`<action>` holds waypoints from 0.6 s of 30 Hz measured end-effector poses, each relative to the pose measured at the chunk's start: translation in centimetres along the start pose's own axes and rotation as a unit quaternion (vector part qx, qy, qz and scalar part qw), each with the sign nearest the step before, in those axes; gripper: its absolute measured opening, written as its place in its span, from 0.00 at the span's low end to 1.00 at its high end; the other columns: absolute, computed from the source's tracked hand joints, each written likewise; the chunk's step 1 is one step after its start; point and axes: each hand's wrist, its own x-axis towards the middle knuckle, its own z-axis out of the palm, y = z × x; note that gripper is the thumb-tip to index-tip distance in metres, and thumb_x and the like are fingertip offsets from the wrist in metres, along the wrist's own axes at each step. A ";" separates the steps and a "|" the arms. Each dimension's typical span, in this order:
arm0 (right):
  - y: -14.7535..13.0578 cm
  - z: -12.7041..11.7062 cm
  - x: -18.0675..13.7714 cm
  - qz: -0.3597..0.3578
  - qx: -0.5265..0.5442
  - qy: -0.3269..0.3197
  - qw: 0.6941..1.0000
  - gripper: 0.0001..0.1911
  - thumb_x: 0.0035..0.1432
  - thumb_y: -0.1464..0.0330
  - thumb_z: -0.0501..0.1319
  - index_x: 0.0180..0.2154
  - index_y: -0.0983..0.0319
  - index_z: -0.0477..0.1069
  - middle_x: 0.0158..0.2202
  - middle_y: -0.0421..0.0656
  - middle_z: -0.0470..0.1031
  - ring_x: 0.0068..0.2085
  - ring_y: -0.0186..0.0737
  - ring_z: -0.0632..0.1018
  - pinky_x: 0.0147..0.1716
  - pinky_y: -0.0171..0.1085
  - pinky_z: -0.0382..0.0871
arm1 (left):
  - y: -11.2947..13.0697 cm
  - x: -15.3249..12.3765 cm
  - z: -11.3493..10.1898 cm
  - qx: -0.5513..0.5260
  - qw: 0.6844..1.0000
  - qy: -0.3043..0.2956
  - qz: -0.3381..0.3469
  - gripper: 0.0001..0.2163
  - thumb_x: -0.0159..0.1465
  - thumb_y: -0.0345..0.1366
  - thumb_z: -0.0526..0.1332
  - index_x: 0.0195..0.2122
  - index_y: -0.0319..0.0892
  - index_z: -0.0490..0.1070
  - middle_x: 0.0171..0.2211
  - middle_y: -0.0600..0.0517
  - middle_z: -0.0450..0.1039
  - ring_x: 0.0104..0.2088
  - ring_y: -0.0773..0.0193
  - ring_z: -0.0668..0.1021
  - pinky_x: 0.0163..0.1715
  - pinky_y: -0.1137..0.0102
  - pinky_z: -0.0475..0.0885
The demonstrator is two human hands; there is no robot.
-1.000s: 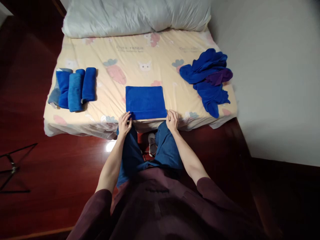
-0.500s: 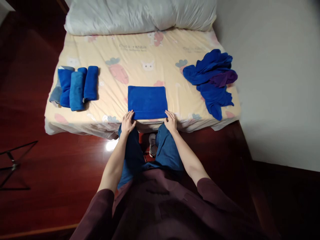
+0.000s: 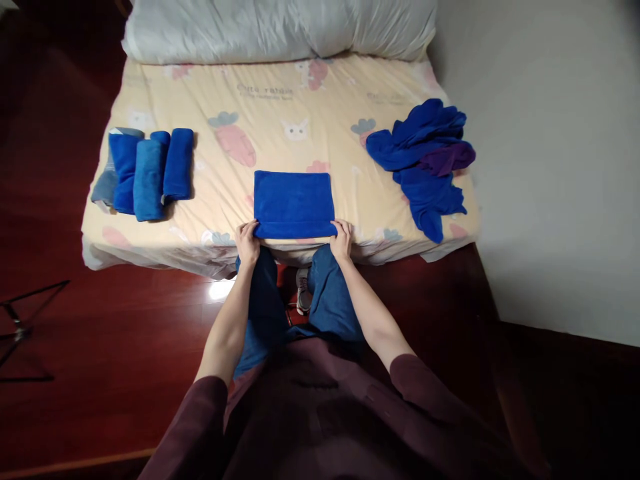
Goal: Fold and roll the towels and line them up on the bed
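A folded blue towel [image 3: 293, 203] lies flat near the front edge of the bed [image 3: 280, 127]. My left hand [image 3: 247, 241] grips the towel's near left corner, fingers curled under its edge. My right hand [image 3: 343, 239] grips the near right corner the same way. The near edge of the towel is lifted slightly and starting to curl over.
Several rolled blue towels [image 3: 147, 170] lie side by side at the bed's left. A loose heap of blue and purple cloths [image 3: 424, 157] sits at the right. A white pillow [image 3: 280, 27] lies across the back. A dark wooden floor surrounds the bed; a black stand [image 3: 20, 327] is at left.
My hands went from resting beside the towel's near corners to gripping them. The near edge has lifted and begun to curl upward.
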 end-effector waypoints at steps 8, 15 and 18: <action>0.0 -2.0 -1.4 -0.032 -0.036 -0.007 0.999 0.31 0.52 0.83 0.52 0.54 0.63 0.77 0.58 0.50 0.77 0.60 0.51 0.72 0.66 0.52 0.65 | 1.1 -1.3 -1.3 0.045 0.999 -0.009 -0.017 0.27 0.58 0.20 0.53 0.54 0.44 0.78 0.54 0.45 0.80 0.57 0.46 0.72 0.61 0.51 0.66; 0.5 -2.8 -2.7 -0.046 -0.012 -0.030 0.998 0.32 0.52 0.83 0.51 0.56 0.64 0.77 0.57 0.50 0.79 0.59 0.49 0.75 0.66 0.49 0.66 | 1.5 -2.7 -2.2 0.069 0.997 -0.020 0.014 0.25 0.58 0.21 0.52 0.53 0.44 0.78 0.55 0.46 0.79 0.56 0.47 0.73 0.60 0.52 0.67; 0.6 -2.7 -2.9 -0.027 0.014 -0.022 0.999 0.33 0.54 0.81 0.51 0.58 0.63 0.75 0.58 0.50 0.78 0.60 0.46 0.76 0.65 0.46 0.69 | 1.6 -2.8 -2.4 0.069 0.997 -0.030 0.008 0.25 0.59 0.22 0.52 0.53 0.45 0.77 0.54 0.44 0.78 0.56 0.46 0.74 0.60 0.51 0.68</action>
